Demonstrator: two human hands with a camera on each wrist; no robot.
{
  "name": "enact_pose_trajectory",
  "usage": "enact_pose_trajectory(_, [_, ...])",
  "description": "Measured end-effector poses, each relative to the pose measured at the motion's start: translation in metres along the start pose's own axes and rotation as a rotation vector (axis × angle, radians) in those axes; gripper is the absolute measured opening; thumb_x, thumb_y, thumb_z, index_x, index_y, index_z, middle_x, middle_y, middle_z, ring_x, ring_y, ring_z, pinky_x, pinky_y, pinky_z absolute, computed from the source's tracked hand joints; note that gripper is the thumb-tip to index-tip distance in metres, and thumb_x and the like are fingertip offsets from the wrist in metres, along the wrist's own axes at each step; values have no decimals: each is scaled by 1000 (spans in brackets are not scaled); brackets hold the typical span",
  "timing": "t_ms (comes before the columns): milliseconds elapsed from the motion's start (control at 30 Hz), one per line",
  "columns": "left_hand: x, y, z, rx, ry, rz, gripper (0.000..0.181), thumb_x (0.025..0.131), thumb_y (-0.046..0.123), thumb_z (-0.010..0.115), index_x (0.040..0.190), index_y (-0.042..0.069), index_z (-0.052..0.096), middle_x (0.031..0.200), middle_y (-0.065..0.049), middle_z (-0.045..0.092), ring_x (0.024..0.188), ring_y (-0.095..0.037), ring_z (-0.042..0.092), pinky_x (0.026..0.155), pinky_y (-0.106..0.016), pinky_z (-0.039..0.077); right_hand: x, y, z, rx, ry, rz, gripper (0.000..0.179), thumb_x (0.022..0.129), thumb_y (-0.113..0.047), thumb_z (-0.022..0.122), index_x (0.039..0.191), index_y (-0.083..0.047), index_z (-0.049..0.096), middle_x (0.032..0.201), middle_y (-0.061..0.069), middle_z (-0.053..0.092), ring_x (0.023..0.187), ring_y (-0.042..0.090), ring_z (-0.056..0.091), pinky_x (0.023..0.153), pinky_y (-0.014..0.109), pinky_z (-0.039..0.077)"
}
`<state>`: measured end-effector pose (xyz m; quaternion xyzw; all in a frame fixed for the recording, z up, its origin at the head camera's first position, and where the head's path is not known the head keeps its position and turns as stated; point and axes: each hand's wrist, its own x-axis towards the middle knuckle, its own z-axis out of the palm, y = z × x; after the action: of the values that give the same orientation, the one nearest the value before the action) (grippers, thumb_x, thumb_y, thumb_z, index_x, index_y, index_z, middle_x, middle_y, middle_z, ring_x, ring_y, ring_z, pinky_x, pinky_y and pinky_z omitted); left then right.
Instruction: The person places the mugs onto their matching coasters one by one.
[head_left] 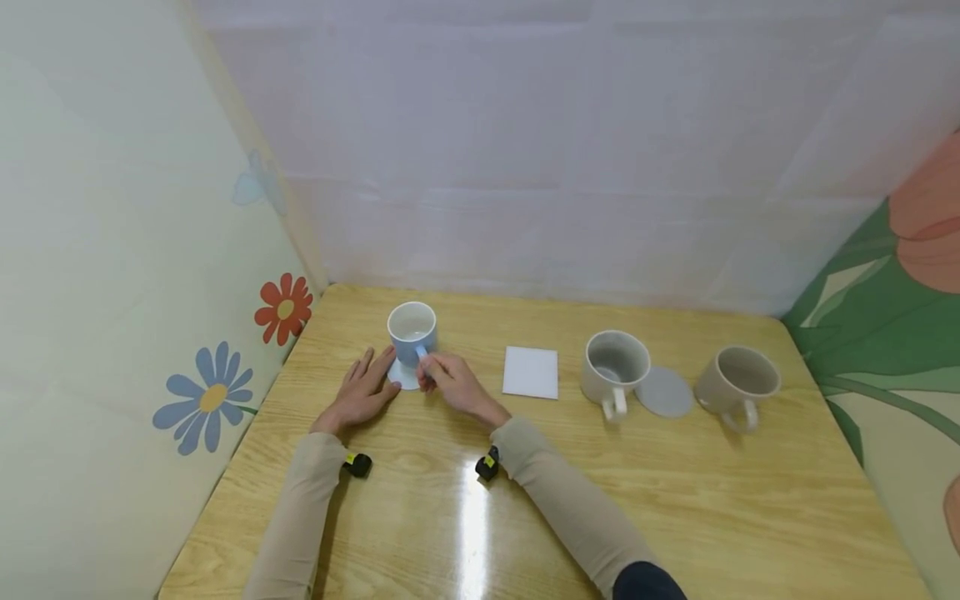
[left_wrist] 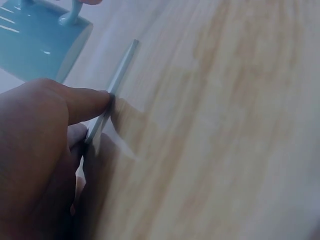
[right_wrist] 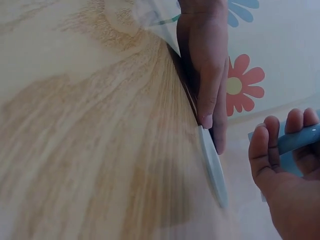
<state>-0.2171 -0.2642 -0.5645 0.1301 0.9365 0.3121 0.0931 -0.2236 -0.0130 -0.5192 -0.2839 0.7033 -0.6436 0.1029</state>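
My right hand [head_left: 454, 384] holds a light blue mug [head_left: 408, 352] with a white inside by its handle. In the right wrist view, its fingers [right_wrist: 259, 150] curl round the handle [right_wrist: 300, 139]. A round pale coaster [head_left: 404, 378] lies below the mug, and a gap shows between the mug's base and the coaster in the left wrist view. My left hand [head_left: 363, 393] lies palm down on the table with its fingers spread and fairly straight. Its thumb [left_wrist: 90, 104] touches the edge of the coaster [left_wrist: 120, 71].
Right of the hands lies a square white coaster [head_left: 530, 372]. Farther along stand a white mug [head_left: 597, 385] and a beige-grey mug [head_left: 712, 395], with a round grey coaster [head_left: 664, 392] between them. Walls close the wooden table [head_left: 420, 517] at back and sides.
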Motion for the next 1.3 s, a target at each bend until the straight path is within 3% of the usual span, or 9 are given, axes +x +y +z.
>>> enact_pose_trajectory(600, [3, 1, 1, 19, 0, 25, 75, 111, 43, 51, 173, 16, 19, 180, -11, 15, 166, -44, -3, 134, -61, -5, 0, 6, 10, 7, -20, 7, 38, 115, -10, 43, 96, 12, 67, 89, 28, 70, 78, 10, 65, 77, 48, 66])
enact_pose_trajectory(900, [0, -8, 3, 29, 37, 27, 73, 112, 43, 50, 173, 18, 19, 181, -10, 14, 166, -44, -3, 133, -63, -4, 4, 10, 18, 25, -56, 58, 36, 115, -10, 45, 97, 12, 68, 90, 25, 70, 78, 12, 66, 78, 44, 66])
enact_pose_trajectory(1300, [-2, 0, 3, 24, 75, 73, 74, 111, 44, 52, 173, 20, 18, 179, -14, 20, 165, -48, 2, 132, -65, -1, 2, 12, 18, 31, -72, 71, 37, 115, -11, 44, 97, 12, 68, 92, 25, 71, 79, 12, 67, 78, 39, 67])
